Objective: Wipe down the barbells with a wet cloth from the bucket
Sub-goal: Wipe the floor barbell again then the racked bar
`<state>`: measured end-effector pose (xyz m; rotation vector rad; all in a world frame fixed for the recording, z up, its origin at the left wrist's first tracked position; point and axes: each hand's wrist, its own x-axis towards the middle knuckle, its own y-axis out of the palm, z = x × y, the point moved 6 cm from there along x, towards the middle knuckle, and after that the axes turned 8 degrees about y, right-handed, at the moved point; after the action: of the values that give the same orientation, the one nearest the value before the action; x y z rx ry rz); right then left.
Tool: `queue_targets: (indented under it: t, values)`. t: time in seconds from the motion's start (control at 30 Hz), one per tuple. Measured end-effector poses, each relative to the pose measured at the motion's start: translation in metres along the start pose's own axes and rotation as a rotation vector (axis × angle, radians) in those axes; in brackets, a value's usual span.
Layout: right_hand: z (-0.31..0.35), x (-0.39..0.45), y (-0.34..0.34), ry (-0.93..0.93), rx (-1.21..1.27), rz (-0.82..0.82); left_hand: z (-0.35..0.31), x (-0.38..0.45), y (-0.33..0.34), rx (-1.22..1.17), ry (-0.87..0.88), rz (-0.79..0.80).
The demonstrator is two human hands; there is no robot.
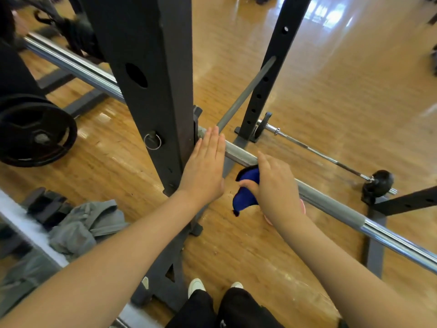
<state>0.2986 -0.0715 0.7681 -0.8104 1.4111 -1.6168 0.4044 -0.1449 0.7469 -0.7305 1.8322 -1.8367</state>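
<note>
Right, right hand (275, 185) grips blue cloth (246, 188) on barbell (331, 202); left hand (204, 166) flat, fingers straight, beside it. Risk: cloth skips the stretch under the left hand.

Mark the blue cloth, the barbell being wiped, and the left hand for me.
blue cloth (246, 194): head view, on the hanging fold.
barbell (331, 202): head view, on the grey knurled shaft.
left hand (205, 169): head view, on its back.

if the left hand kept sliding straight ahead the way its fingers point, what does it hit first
Probably the rack's bar hook just beyond the fingers of the flat left hand, where the barbell meets the black upright. Depth is hard to judge, so it might slide past.
</note>
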Motion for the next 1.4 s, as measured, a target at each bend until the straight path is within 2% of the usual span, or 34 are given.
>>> queue_targets:
  t: [0.13,0.23,0.37,0.5,0.6,0.73,0.93,1.07,1.23,1.33,1.4]
  values:
    - [0.023,0.013,0.003,-0.064,-0.002,-0.082,0.001,0.000,0.000,-0.007,0.009,-0.003]
    - [0.007,0.007,0.000,-0.145,-0.007,0.010,0.003,-0.001,-0.002,0.063,0.052,-0.004]
    - [-0.024,-0.012,-0.009,-0.075,0.047,0.061,0.004,-0.002,-0.004,0.054,0.067,-0.002]
    - [-0.007,0.010,-0.014,-0.003,0.034,0.186,0.003,-0.001,-0.005,0.032,0.078,-0.002]
    - [0.023,0.032,-0.009,-0.063,0.036,0.238,0.006,-0.001,-0.008,0.014,0.114,-0.003]
    - [0.041,0.036,-0.003,-0.080,0.103,0.146,0.009,-0.001,-0.011,0.017,0.156,-0.023]
    - [-0.008,0.005,-0.010,0.017,0.174,0.091,0.012,-0.002,-0.010,0.118,0.189,-0.082]
    - [0.011,0.009,-0.004,0.014,0.049,0.162,0.014,0.000,-0.007,0.123,0.175,-0.100]
    - [0.042,0.028,0.000,-0.093,-0.035,0.071,0.014,-0.004,-0.006,0.083,0.193,-0.075]
    - [0.023,0.017,-0.002,-0.101,-0.010,0.164,0.012,-0.003,-0.009,0.052,0.198,-0.082]
    - [-0.001,0.004,-0.007,-0.050,0.053,0.136,0.012,-0.003,-0.011,0.029,0.197,-0.103]
